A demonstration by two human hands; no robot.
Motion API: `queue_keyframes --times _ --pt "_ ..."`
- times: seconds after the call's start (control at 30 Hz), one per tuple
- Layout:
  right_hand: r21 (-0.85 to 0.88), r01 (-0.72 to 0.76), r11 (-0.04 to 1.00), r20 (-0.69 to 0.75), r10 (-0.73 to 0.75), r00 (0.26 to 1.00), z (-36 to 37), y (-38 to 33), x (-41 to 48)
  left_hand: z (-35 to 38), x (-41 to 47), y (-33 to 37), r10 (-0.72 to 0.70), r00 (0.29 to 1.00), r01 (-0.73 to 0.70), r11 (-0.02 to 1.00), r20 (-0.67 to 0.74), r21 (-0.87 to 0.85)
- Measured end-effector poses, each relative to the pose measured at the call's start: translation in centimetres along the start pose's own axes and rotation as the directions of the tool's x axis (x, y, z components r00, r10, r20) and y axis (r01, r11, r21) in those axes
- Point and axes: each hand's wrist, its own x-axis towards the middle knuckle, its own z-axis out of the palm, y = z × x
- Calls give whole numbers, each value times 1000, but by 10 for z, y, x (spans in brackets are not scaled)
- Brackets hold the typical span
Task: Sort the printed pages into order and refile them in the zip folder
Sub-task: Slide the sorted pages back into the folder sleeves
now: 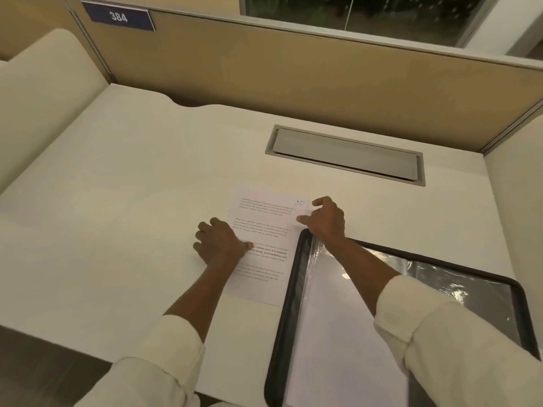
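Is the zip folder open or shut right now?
Open: the folder lies spread flat, clear sleeves exposed inside its black zip edge.

A pale cream worktop (132, 201) fills the view, smooth and matte, with a shallow curved notch cut into its far edge at the left. Set flush into it at the far right is a grey rectangular cable hatch (345, 155), its lid down. Near the middle lies a printed page (264, 230), flat and face up, turned slightly clockwise, with "10" handwritten in its far right corner. Just to its right, at the near right, an open zip folder (286, 304) with a black zipped rim lies flat, its left rim running along the page's right edge.
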Motion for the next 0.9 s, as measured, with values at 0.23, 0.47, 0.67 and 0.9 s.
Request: queue_keyframes --times 0.23,0.47,0.67,0.9 --pt "23 -111 994 63 109 992 16 -10 10 -6 13 2 -90 992 90 996 84 0" --pt "95 -143 985 167 126 978 28 -12 18 -15 25 -3 -179 968 213 957 178 -198" --pt "275 -115 954 237 48 970 31 -28 15 -36 32 -17 -183 978 210 842 103 -497" --pt "413 -46 909 155 -20 988 11 -44 -3 -74 28 -23 -122 992 69 759 -36 -648"
